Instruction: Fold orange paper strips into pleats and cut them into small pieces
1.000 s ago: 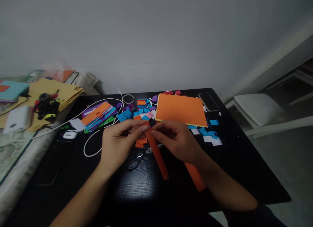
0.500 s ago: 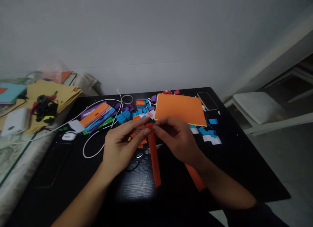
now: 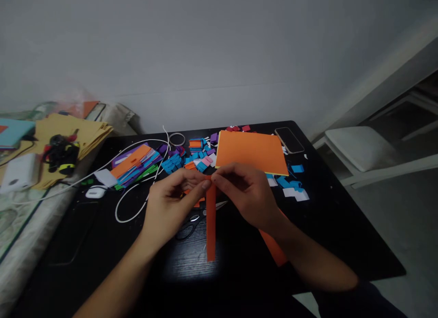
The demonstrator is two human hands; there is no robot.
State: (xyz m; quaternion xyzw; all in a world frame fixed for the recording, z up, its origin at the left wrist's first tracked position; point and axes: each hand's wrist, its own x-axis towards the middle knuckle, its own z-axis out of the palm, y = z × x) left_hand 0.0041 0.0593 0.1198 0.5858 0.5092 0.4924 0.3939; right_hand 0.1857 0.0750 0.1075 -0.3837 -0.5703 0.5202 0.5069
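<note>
Left hand and right hand both pinching far end of orange strip, scissors beneath on dark surface, orange sheet farther right.

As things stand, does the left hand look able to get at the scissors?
Probably yes: the scissors lie close by the left hand, only partly behind the orange strip. But the hand pinches that strip and would likely have to release it first.
</note>
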